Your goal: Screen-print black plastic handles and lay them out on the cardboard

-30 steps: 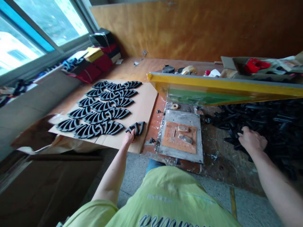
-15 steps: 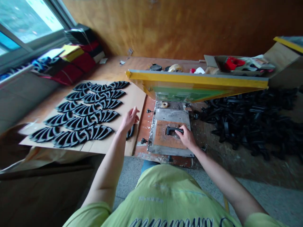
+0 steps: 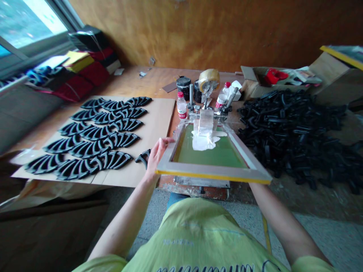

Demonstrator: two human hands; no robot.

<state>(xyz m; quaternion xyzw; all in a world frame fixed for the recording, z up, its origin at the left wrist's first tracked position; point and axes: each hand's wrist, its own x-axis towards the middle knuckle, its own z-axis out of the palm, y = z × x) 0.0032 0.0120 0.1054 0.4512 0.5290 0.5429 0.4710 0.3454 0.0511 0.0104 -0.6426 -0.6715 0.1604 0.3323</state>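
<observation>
A screen-printing frame (image 3: 218, 169) with green mesh is tilted low over the bench, its yellow-taped front edge toward me. My left hand (image 3: 158, 154) is closed at the frame's left rail, its fingertips against the edge. My right forearm runs beneath the frame's front right corner, and the frame hides my right hand and anything in it. White ink (image 3: 204, 141) lies on the mesh, below a block-like squeegee (image 3: 206, 121). Under the frame, only the front edge of the metal base plate (image 3: 201, 182) shows. A single black handle (image 3: 144, 158) lies by my left hand.
Rows of black handles (image 3: 92, 145) lie on a cardboard sheet (image 3: 157, 113) at left. A heap of black handles (image 3: 286, 132) fills the right side. Behind the frame stand bottles (image 3: 182, 105), an ink tub (image 3: 183, 87) and a tape roll (image 3: 209, 79). An open carton (image 3: 251, 77) sits back right.
The raised frame has swung down over the base plate. My left hand has moved to its left rail. My right hand, which held a black handle on the plate, is now hidden.
</observation>
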